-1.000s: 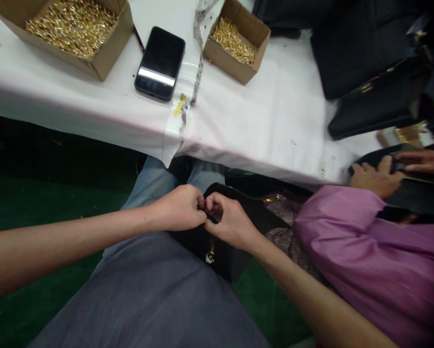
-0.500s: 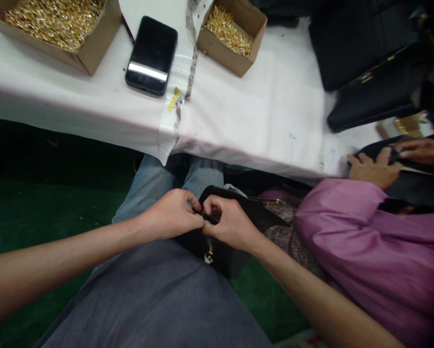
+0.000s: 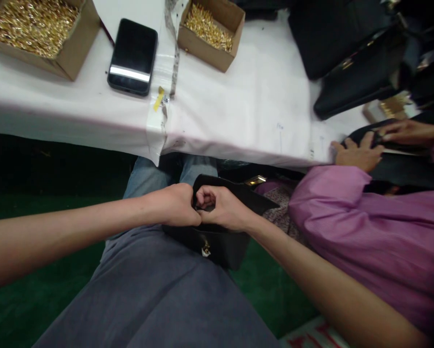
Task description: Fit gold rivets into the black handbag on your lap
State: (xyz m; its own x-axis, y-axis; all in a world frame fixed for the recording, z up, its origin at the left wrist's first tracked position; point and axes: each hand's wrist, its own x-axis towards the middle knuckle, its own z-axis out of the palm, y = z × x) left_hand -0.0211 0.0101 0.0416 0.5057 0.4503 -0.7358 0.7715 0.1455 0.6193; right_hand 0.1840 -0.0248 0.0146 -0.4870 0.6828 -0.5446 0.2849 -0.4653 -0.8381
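Observation:
A black handbag (image 3: 224, 246) rests on my lap, its flap (image 3: 234, 189) lifted and a gold clasp (image 3: 205, 249) on its front. My left hand (image 3: 182, 205) is closed at the mouth of the bag, its fingertips turned away from view. Facing it, my right hand (image 3: 220, 207) has curled fingers, with the thumb reaching to my left thumb. Both hands meet over the bag's opening. Whatever lies between the fingers is too small or hidden to make out.
On the white-covered table (image 3: 246, 111) stand a large cardboard box (image 3: 82, 46) and a smaller one (image 3: 217, 55), both holding gold metal pieces. A black phone (image 3: 133, 58) lies between them. Black bags (image 3: 358, 82) are at right, where a co-worker's hands (image 3: 360, 153) and purple sleeve (image 3: 329, 193) show.
My left hand has turned so its fingers are now hidden, and both hands stay together at the bag. The view has shifted, so the table things appear farther left.

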